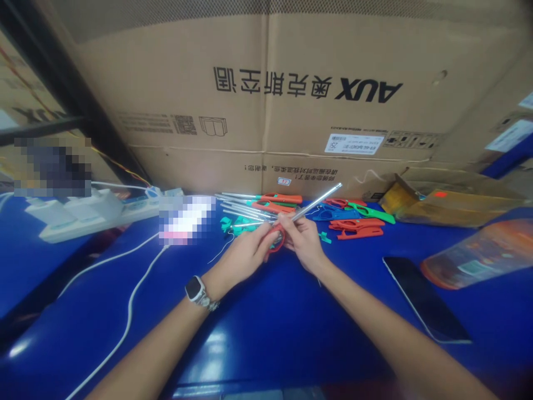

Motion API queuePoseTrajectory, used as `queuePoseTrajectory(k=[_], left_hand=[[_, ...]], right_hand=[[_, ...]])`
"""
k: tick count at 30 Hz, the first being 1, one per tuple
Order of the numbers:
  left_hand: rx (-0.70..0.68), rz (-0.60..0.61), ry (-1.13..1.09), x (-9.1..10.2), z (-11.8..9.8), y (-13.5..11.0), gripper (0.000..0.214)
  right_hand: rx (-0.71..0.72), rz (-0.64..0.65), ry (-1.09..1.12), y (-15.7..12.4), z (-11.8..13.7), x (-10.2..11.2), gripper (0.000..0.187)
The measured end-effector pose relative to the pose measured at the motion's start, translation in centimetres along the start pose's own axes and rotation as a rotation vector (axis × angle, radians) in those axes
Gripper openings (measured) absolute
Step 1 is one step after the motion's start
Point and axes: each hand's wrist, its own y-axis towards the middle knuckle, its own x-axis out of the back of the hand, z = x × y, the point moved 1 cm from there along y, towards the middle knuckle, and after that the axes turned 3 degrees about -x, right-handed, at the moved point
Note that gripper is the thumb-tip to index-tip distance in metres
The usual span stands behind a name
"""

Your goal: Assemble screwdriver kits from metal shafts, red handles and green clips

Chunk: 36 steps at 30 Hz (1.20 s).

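Both hands meet over the middle of the blue surface [266, 328], toward its far edge. The left hand [244, 256], with a watch [195, 289] on its wrist, is closed around a red plastic piece [278, 242]. The right hand [305, 240] pinches a metal rod [322, 199] low down, right where it meets that red part. The rod slants up and away to the right, its free end in the air above the clutter. That angle looks chosen to keep it clear of the pile, and gripping close to the joint would give the fingertips fine control.

Just behind the hands lies a bundle of bare rods [241, 208], side by side, with more red, green and blue plastic handles [358, 222] spread to their right. All of it sits within easy reach along the far edge.

A big cardboard box [266, 111] walls off the back, its print upside down. A power strip [79, 219] loaded with white plugs sits at the far left, and a white cable [129, 311] runs from there toward the near edge. A dark phone [425, 297] lies flat near the right edge, beside an orange-tinted bag [478, 253]. The room is tight and stacked with boxes.
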Motion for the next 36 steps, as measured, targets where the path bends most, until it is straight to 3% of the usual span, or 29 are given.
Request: queuePoseTrajectory(k=[4, 10, 17, 22, 30, 36], left_hand=[[-0.012, -0.035, 0.104, 0.6, 0.3, 0.1, 0.038], [0.049, -0.024, -0.034, 0.6, 0.7, 0.1, 0.043], [0.106, 0.017, -0.134, 0.5, 1.4, 0.0, 0.040], [0.075, 0.036, -0.133, 0.7, 1.7, 0.1, 0.041], [-0.005, -0.035, 0.462, 1.5, 0.2, -0.1, 0.040], [0.041, -0.026, 0.567, 0.9, -0.3, -0.1, 0.039]], right_hand=[[0.052, -0.033, 0.044, 0.4, 0.9, 0.7, 0.046], [0.148, -0.086, 0.092, 0.8, 1.4, 1.0, 0.046], [0.074, -0.064, 0.091, 1.1, 0.7, 1.4, 0.040], [0.053, 0.002, 0.084, 1.0, 1.0, 1.6, 0.038], [0.110, -0.001, -0.012, 1.0, 1.7, 1.8, 0.037], [0.146, 0.011, -0.010, 0.8, 2.0, 1.8, 0.035]])
